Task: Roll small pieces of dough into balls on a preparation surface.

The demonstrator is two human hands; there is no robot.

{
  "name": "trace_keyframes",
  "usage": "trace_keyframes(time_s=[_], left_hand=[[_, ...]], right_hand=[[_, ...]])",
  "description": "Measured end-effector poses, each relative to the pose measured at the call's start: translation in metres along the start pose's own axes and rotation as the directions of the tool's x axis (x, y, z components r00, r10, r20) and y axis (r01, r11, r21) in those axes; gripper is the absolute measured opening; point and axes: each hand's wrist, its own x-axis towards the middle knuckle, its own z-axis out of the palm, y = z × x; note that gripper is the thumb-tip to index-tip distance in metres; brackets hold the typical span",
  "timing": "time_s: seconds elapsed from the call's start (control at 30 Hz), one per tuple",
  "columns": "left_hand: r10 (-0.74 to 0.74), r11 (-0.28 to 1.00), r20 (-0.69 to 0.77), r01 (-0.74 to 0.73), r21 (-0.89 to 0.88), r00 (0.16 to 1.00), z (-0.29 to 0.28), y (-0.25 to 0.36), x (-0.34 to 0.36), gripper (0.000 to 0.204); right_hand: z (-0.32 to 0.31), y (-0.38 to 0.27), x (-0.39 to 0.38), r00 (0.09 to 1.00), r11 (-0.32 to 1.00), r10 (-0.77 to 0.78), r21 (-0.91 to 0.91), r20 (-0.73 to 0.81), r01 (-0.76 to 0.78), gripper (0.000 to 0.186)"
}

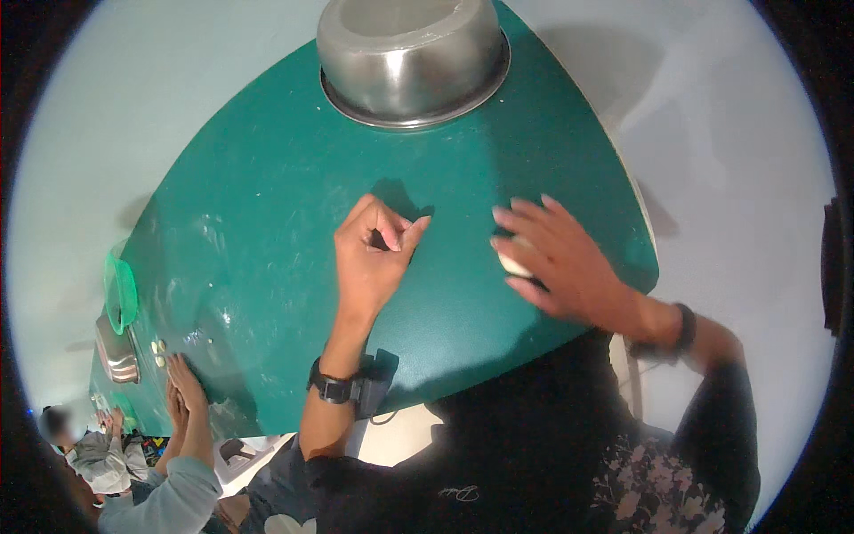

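Observation:
Above the green table point(285, 169), my left hand point(378, 245) is loosely curled, its thumb pointing right and a gap between thumb and fingers. I see nothing in it. To its right, my right hand point(560, 267) is cupped over a pale piece of dough point(514, 265), fingers stretched and slightly blurred. The dough shows between thumb and index finger; the palm hides the rest. Whether it touches the tabletop I cannot tell.
A steel basin point(409, 84) rests upside down at the far edge. At left are a green plastic basket point(123, 289), a metal tray point(117, 351) and small dough pieces point(159, 353), near another person's hands point(185, 384). Another person point(107, 449) is further back.

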Motion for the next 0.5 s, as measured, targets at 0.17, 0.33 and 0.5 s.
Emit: trace_keyframes(time_s=[0.17,0.33,0.5], left_hand=[[0.005,0.998,0.004,-0.005,-0.062,1.000,0.004,-0.001,0.003,0.045],[-0.068,0.996,0.034,0.070,-0.049,0.997,-0.004,0.003,-0.001,0.032],[0.009,0.995,0.096,0.001,-0.096,0.995,0.003,-0.008,0.000,0.024]], right_hand=[[-0.020,0.000,-0.033,0.993,0.988,-0.097,0.126,0.065,0.088,0.043],[-0.052,0.001,-0.019,0.940,0.931,0.236,0.336,-0.246,-0.146,0.043],[-0.026,0.010,-0.013,0.992,0.979,0.086,0.192,-0.095,-0.067,0.047]])
